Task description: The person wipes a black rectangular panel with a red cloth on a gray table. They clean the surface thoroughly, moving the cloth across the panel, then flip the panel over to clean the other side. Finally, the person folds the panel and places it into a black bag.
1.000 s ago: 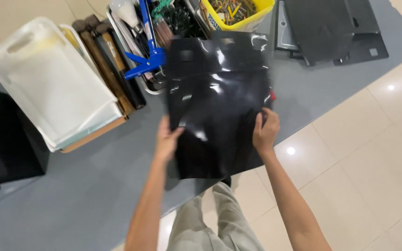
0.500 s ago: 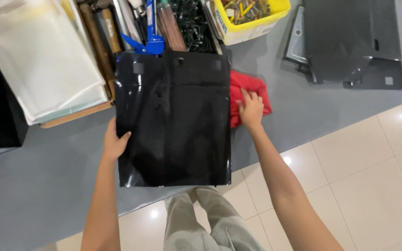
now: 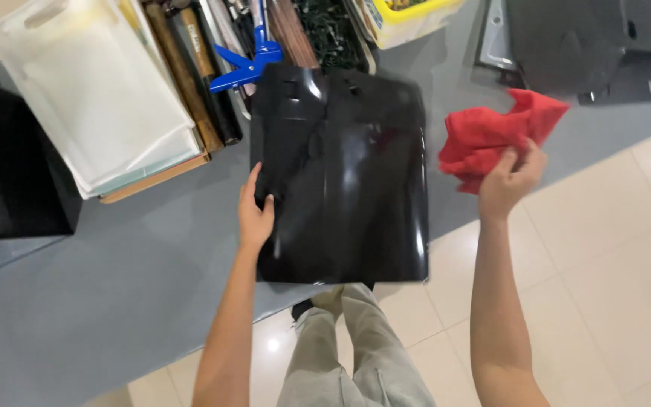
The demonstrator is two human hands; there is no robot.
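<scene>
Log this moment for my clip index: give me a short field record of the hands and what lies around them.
left hand: flat on the glossy black panel, at its left edge
right hand: grips a red cloth, lifted beside the panel
surface: grey table
behind panel: blue clamp, yellow bin, white plastic tray

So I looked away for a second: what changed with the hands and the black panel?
The right hand let go of the glossy black panel, took hold of the red cloth and lifted it off the grey table. The left hand stayed on the panel's left edge.
</scene>
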